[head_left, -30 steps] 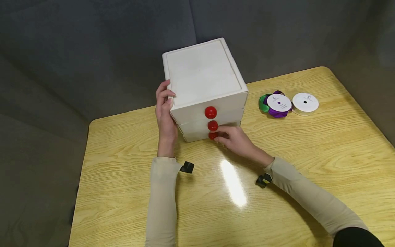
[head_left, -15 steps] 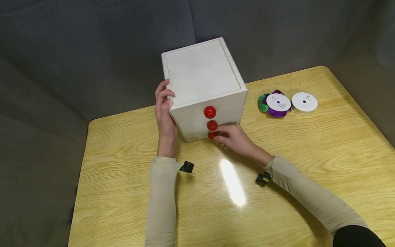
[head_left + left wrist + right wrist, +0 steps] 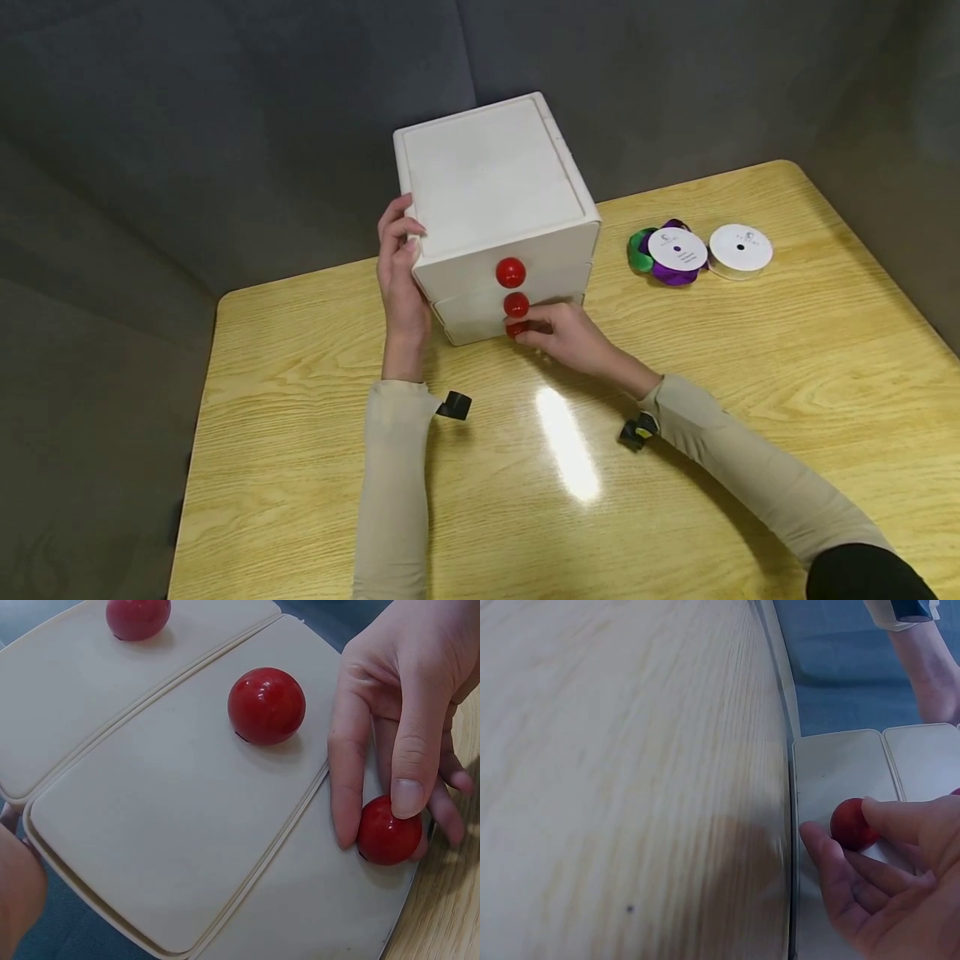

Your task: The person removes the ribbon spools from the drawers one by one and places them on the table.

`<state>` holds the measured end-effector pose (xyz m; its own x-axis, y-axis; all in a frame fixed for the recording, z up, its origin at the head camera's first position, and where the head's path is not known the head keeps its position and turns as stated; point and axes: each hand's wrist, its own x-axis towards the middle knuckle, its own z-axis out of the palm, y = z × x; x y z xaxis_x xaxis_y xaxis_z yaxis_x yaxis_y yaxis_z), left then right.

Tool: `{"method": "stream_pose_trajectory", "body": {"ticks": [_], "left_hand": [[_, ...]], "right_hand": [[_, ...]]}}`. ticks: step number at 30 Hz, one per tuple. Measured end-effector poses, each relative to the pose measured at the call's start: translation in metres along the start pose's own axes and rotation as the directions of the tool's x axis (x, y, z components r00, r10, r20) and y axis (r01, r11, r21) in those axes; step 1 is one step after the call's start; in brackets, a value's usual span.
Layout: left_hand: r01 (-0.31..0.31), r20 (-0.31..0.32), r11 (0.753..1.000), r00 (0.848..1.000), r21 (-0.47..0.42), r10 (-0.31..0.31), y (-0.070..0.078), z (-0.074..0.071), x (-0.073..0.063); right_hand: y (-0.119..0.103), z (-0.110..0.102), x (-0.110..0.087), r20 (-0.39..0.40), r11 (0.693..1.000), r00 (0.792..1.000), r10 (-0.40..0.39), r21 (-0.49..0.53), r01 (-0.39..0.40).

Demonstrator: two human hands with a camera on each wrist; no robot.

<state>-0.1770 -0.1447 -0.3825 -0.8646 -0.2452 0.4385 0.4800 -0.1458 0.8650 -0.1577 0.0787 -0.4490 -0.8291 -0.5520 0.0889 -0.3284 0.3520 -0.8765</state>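
Observation:
A white drawer unit (image 3: 495,179) with three stacked drawers stands on the table, each drawer front bearing a round red knob. My left hand (image 3: 401,275) holds the unit's left side, its fingertips bent over the upper edge. Down at the lowest drawer, my right hand (image 3: 573,337) pinches the bottom red knob (image 3: 388,831) between thumb and fingers. The middle knob (image 3: 266,706) sits just above those fingers, and the top knob (image 3: 511,272) is untouched. All three drawers sit closed in the unit.
To the right of the unit lie a white ribbon spool (image 3: 740,252) and another spool (image 3: 677,249) resting over purple and green ribbon. Dark curtain (image 3: 300,125) hangs behind the wooden table (image 3: 300,467). Black straps hang at both sleeves.
My right hand has shifted very slightly left at the bottom knob, its thumb now farther over it. The left hand, drawer unit and spools stay in place.

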Motion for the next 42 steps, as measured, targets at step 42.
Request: {"method": "stream_pose_trajectory", "body": {"ticks": [42], "left_hand": [[-0.002, 0.004, 1.0, 1.0, 0.0, 0.002, 0.001, -0.001, -0.001]], "right_hand": [[-0.009, 0.008, -0.044, 0.091, 0.995, 0.993, 0.081, 0.052, -0.086]]}}
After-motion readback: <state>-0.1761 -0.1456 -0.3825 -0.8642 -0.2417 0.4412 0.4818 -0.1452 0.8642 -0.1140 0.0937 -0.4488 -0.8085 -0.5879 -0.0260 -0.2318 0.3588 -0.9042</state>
